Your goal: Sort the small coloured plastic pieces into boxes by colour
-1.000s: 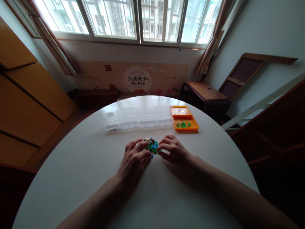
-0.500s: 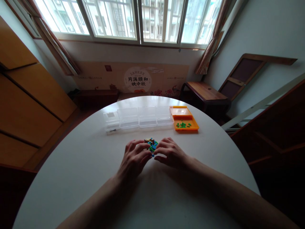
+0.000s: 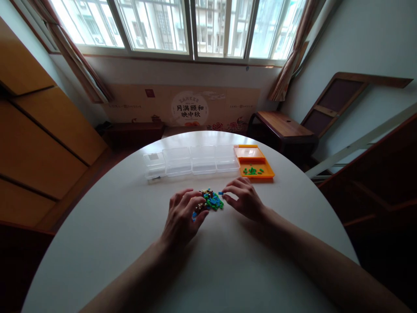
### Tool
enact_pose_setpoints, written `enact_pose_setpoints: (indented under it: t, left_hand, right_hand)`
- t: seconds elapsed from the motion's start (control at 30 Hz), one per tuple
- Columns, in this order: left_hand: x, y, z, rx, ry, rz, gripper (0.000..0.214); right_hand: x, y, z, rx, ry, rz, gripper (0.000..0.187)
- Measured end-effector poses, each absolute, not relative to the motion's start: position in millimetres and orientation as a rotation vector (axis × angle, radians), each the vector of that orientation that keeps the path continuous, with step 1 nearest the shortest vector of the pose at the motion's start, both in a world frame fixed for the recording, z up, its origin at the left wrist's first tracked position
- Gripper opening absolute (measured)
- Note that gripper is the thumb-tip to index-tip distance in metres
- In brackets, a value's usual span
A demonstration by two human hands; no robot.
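A small heap of toy building bricks (image 3: pixel 213 201) in blue, green, brown and cream lies on the white table in front of me. My left hand (image 3: pixel 185 213) curls around the heap's left side, thumb and fingers apart; its fingers hide part of the bricks. One blue piece (image 3: pixel 194 214) shows in the gap by that thumb. To the right of the heap, my right hand (image 3: pixel 244 198) pinches a small blue brick (image 3: pixel 221 193) between thumb and fingertips.
Behind the hands stands an orange open case (image 3: pixel 267 170) with several green bricks (image 3: pixel 250 171) in it. Left of it runs a row of clear plastic boxes (image 3: pixel 192 167) with lids up. The round white table (image 3: pixel 107 226) has a curved far edge.
My right hand has moved right and slightly away from me, off the heap, with a blue brick at its fingertips. More of the heap shows. The left hand's thumb and fingers have spread apart.
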State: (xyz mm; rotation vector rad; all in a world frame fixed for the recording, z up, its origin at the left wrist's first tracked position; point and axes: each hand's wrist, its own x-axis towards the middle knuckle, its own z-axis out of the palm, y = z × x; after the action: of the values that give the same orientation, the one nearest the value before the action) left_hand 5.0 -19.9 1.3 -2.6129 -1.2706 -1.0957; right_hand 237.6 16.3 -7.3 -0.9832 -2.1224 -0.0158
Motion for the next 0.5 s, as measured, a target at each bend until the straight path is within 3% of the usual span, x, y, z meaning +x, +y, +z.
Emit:
enact_pose_setpoints:
  t: [0.5]
  left_hand:
    - [-0.2,-22.6,4.0,-2.547,-1.403,-1.215,0.038]
  right_hand:
    - [264.1,103.7,3.4,-1.535,-1.783,-0.142,0.016]
